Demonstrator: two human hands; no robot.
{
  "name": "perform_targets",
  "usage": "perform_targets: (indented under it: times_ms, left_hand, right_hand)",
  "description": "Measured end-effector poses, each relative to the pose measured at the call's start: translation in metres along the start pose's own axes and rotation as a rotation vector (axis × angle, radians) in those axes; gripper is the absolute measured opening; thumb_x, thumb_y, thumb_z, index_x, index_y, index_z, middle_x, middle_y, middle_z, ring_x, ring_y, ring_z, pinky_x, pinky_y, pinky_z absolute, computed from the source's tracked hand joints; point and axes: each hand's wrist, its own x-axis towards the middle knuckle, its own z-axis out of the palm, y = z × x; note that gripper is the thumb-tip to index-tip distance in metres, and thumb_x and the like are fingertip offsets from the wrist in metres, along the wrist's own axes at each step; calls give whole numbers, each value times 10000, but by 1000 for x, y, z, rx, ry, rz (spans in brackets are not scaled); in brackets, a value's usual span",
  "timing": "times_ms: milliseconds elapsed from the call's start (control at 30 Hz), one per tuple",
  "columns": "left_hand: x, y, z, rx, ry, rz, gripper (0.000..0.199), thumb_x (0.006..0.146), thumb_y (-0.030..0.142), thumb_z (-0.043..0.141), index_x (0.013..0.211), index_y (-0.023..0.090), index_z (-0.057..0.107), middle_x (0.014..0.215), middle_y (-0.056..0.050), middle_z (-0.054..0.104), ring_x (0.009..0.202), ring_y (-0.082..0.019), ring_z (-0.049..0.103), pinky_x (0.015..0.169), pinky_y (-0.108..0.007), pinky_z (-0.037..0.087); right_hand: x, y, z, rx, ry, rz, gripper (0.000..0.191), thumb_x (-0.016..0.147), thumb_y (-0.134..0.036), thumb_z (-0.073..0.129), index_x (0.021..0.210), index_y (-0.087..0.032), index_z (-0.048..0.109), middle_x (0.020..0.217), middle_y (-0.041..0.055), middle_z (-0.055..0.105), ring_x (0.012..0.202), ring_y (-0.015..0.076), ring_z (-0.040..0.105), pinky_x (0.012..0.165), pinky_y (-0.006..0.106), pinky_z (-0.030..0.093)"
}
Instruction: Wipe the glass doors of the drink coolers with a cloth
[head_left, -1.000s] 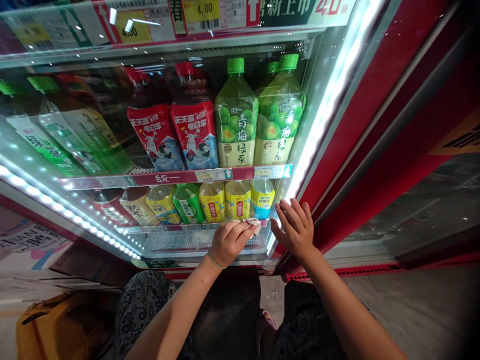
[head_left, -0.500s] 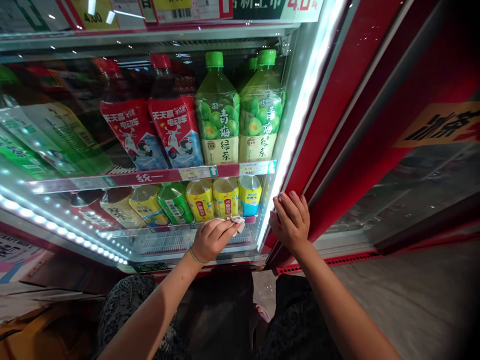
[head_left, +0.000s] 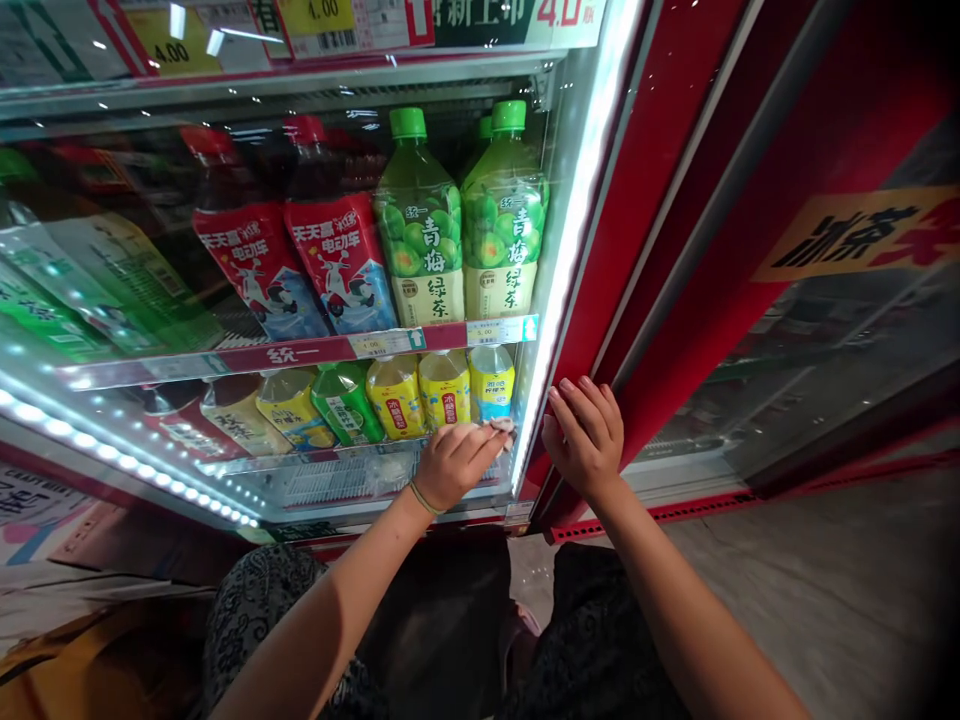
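My left hand [head_left: 454,464] holds a small crumpled pale cloth [head_left: 502,427] against the glass door of a lit drinks fridge, low down near its right side. Its fingers lie over most of the cloth. Just behind the glass there stand yellow-labelled bottles [head_left: 448,390] and a yellow-and-blue bottle [head_left: 492,385]. My right hand [head_left: 586,432] rests on the red door frame [head_left: 592,320], fingers stretched out and nothing visible in it.
Green tea bottles [head_left: 506,215] and red-labelled bottles [head_left: 341,265] fill the shelf above, behind a price strip [head_left: 307,352]. A second red fridge door [head_left: 750,290] stands to the right. The grey floor [head_left: 750,600] and my patterned trousers [head_left: 262,610] show below.
My left hand has moved right along the glass with the cloth, closer to the frame's edge. My right hand stays on the frame. The view has shifted slightly to the right.
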Motion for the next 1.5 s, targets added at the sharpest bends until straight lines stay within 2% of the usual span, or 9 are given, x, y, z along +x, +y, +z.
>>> perform_targets:
  times_ms: [133, 400, 633, 833, 1033, 1167, 1300, 1400, 1500]
  left_hand:
    - [34, -5, 4, 5, 166, -148, 379, 890, 142, 758, 1254, 236, 710, 1000, -40, 733, 1008, -189, 640, 945, -337, 499]
    - [20, 21, 25, -94, -27, 40, 177, 914, 121, 715, 1053, 226, 746, 1010, -15, 749, 964, -170, 649, 845, -325, 434]
    - [65, 13, 28, 16, 149, -82, 306, 953, 189, 697, 1245, 279, 709, 993, -16, 741, 987, -179, 637, 889, -338, 445]
    - [33, 36, 38, -36, -19, 90, 96, 939, 173, 705, 974, 254, 743, 993, 10, 756, 930, -152, 652, 802, -322, 434]
    - [72, 25, 38, -11, 102, -43, 325, 961, 196, 683, 1268, 300, 704, 1051, -15, 755, 1012, -178, 634, 879, -351, 408]
    - [66, 40, 48, -18, 67, 19, 143, 962, 163, 661, 1029, 256, 748, 971, 7, 743, 938, -167, 621, 815, -351, 385]
    - [39, 50, 53, -48, -38, 153, 250, 949, 83, 617, 752, 228, 668, 897, 32, 721, 928, -144, 627, 788, -343, 357]
    - [40, 36, 42, 17, 45, 60, 145, 945, 165, 694, 1002, 289, 743, 977, 33, 752, 945, -154, 637, 802, -360, 350]
    - [38, 20, 29, 46, 148, -112, 368, 921, 190, 750, 1244, 361, 703, 964, 25, 764, 936, -169, 649, 835, -373, 344]
  right_hand:
    - [1, 4, -4, -31, 28, 9, 681, 924, -150, 647, 1565, -283, 459, 1298, 72, 728, 1280, 254, 651, 1139, 439, 514]
    - [1, 11, -10, -30, 39, 35, 700, 912, -117, 637, 1563, -307, 463, 1175, 69, 734, 1171, 249, 676, 1033, 395, 560]
    - [-3, 20, -14, -87, 44, 126, 696, 933, -111, 608, 1572, -335, 444, 1111, 66, 711, 1033, 225, 680, 938, 368, 555]
    - [2, 28, -20, -62, 114, 167, 699, 946, -60, 558, 1578, -334, 439, 1065, 60, 664, 960, 192, 658, 877, 339, 529]
    - [0, 32, -28, -22, 123, 191, 676, 953, -65, 557, 1569, -324, 455, 1062, 58, 642, 954, 191, 640, 858, 333, 525]
    - [-1, 32, -28, -21, 117, 171, 687, 945, -57, 572, 1568, -321, 453, 1062, 56, 640, 957, 192, 638, 864, 331, 533]
    - [-1, 31, -29, -29, 118, 188, 661, 954, -66, 546, 1560, -318, 465, 1044, 59, 652, 940, 196, 645, 851, 339, 539]
    - [-2, 32, -30, -28, 112, 195, 645, 958, -87, 540, 1554, -325, 472, 1023, 57, 656, 916, 197, 647, 832, 343, 540]
    - [-4, 30, -27, -18, 93, 186, 659, 951, -87, 532, 1555, -340, 464, 1014, 50, 654, 899, 190, 647, 824, 340, 533]
